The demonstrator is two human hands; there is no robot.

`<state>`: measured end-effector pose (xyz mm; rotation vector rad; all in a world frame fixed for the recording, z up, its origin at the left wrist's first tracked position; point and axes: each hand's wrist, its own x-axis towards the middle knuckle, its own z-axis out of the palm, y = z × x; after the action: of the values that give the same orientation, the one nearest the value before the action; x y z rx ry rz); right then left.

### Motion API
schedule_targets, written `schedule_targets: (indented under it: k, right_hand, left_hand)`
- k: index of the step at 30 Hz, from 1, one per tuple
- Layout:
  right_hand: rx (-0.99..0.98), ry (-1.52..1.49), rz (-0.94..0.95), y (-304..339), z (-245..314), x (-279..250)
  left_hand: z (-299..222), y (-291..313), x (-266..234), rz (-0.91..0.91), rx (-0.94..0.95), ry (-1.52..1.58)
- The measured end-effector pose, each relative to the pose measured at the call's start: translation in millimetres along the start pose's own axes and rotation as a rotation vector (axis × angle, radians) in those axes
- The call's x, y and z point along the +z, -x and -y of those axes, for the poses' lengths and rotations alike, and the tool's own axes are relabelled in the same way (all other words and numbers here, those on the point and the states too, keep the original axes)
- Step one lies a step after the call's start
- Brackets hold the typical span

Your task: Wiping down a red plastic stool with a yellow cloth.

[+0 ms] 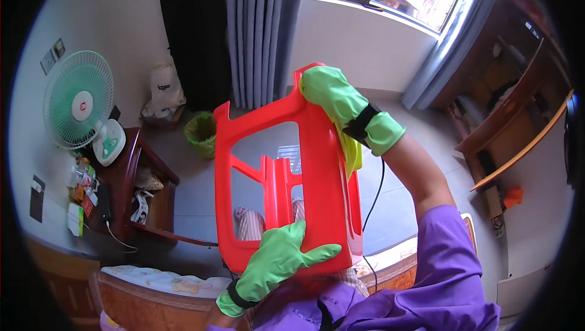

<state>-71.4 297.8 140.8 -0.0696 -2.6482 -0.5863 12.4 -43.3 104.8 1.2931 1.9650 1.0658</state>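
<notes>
Home bedroom — curtains point(259, 32), fan point(78, 99), nightstand point(137, 191)

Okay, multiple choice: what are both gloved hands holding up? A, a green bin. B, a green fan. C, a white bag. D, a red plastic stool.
D: the left hand grips the lower edge of the red stool and the right hand grips its top; the fan stands apart.

- The left hand point(275, 262) wore a bright green rubber glove with a black band at the wrist.
- The right hand point(334, 94) wore a matching green glove, black strap around its cuff.
- Purple sleeves covered the upper arms.
</notes>
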Motion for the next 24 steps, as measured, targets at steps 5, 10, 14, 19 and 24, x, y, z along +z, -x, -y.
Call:
schedule_targets:
  k: [5,10,14,19,24]
  right_hand:
    - [0.114,0.132,0.025,-13,-18,5]
    - [0.016,-0.904,-0.294,20,-24,-10]
    - [0.313,-1.190,0.060,33,14,-85]
    - [0.295,-0.657,0.109,37,35,-116]
    - [0.196,-0.481,0.227,38,41,-103]
  left_hand:
    - [-7,4,6,-0.033,0.084,-0.022]
    - [-2,10,10,0.010,0.116,-0.096]
    - [-10,13,9,-0.029,0.087,-0.085]
    - [-10,12,11,0.084,0.043,-0.074]
    - [-10,16,18,0.102,0.140,-0.127]
